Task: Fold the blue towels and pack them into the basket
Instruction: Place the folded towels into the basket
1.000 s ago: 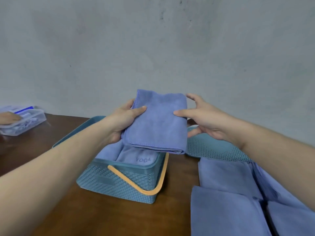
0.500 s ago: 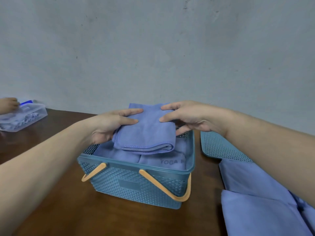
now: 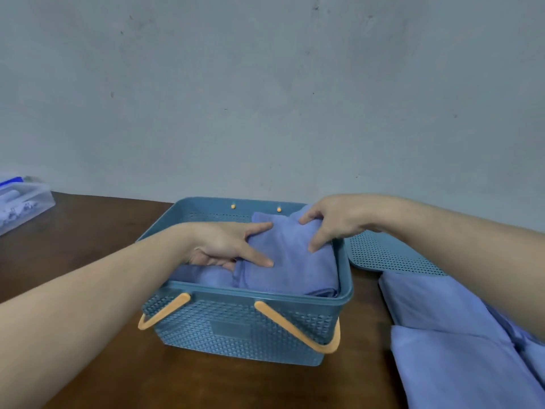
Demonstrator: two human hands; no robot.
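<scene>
**Folded towel settled into the right side of the basket**

The person has both hands inside the blue basket (image 3: 244,332), which stands on the brown table (image 3: 88,231) with its two orange handles (image 3: 298,326) hanging down the near wall. The left hand (image 3: 227,246) lies along the left edge of the folded towel (image 3: 290,261): index finger and thumb are spread across the top of the cloth while the remaining fingers curl beneath the edge, so it grips the towel. The right hand (image 3: 333,222) arches over the far right corner, fingertips pressing down and thumb tucked at the edge, apparently clamped on the cloth as well. This two-sided hold probably keeps the fold from springing open as the towel is seated beside the other towel in the basket (image 3: 200,276), which lies lower on the left.

By count: one basket, two handles, two towels visible inside. To the right on the table lies a pile of blue towels (image 3: 460,343); how many it holds cannot be told. One perforated lid (image 3: 383,255) lies behind that pile, and one clear plastic box (image 3: 20,202) sits at far left.
</scene>
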